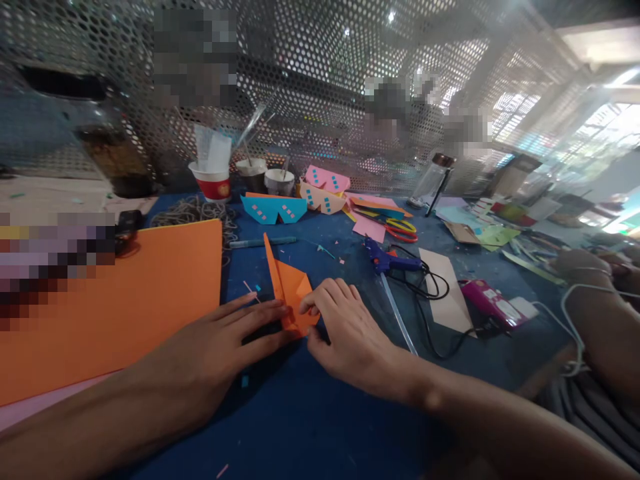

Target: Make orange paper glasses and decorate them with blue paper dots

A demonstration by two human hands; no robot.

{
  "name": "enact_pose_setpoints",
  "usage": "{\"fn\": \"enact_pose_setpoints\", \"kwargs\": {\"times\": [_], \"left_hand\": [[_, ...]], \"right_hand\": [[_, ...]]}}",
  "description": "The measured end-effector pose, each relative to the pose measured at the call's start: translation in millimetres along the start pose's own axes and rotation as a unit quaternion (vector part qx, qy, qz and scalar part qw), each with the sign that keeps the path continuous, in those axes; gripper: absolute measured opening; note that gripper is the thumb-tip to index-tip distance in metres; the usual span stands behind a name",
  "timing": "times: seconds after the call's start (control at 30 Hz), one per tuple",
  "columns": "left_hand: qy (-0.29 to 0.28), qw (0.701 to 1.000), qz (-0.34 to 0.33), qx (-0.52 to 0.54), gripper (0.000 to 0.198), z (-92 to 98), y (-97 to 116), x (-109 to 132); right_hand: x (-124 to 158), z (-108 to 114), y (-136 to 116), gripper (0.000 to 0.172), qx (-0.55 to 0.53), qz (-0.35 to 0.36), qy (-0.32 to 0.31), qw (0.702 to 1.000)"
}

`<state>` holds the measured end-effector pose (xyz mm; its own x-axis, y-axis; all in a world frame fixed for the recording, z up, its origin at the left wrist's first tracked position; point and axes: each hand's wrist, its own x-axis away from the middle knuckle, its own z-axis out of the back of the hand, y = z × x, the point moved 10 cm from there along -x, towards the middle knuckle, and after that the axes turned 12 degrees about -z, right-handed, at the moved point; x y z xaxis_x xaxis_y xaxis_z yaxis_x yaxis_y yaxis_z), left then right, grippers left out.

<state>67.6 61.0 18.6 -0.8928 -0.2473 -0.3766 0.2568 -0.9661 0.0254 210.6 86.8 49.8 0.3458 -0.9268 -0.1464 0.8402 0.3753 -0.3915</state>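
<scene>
Paper (pixel 290 280), orange and folded, points away, long axis slanting left.

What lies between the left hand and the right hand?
Folded orange paper, touched by the left hand on one side and the right hand on the other, as the head view shows.

My left forearm (pixel 95 413) enters from near left, bare; left hand (pixel 213 343) palm down, fingers extended rightward and fanned apart. My right forearm (pixel 500 413), also bare, enters from near right; right hand (pixel 350 330) back up, fingers bent leftward, thumb on the near side. Fingertips of both hands near each other.
</scene>
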Motion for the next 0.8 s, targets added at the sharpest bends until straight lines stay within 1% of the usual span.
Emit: {"fn": "enact_pose_setpoints", "kwargs": {"times": [0.2, 0.3, 0.47, 0.67, 0.8], "left_hand": [[-0.021, 1.000, -0.004, -0.011, 0.093, 0.4, 2.5, -2.4], [-0.016, 1.000, 0.002, -0.009, 0.094, 1.1, 3.1, -0.7], [-0.014, 1.000, -0.002, -0.012, 0.095, -5.1, 3.8, 3.5], [-0.005, 1.000, 0.017, -0.009, 0.091, -6.1, 2.0, -0.7], [0.006, 1.000, 0.009, -0.021, 0.089, -3.9, 1.9, -2.2]], "right_hand": [[1.0, 1.1, 2.0, 0.025, -0.007, 0.002, 0.012, 1.000], [0.4, 1.5, 2.4, 0.021, -0.020, -0.009, 0.021, 1.000], [-1.1, -1.2, -0.6, 0.021, -0.011, -0.003, 0.022, 1.000], [-2.0, -0.6, 0.5, 0.022, 0.003, 0.001, 0.036, 0.999], [-1.7, -0.5, -0.9, 0.022, 0.006, 0.008, 0.039, 0.999]]}}
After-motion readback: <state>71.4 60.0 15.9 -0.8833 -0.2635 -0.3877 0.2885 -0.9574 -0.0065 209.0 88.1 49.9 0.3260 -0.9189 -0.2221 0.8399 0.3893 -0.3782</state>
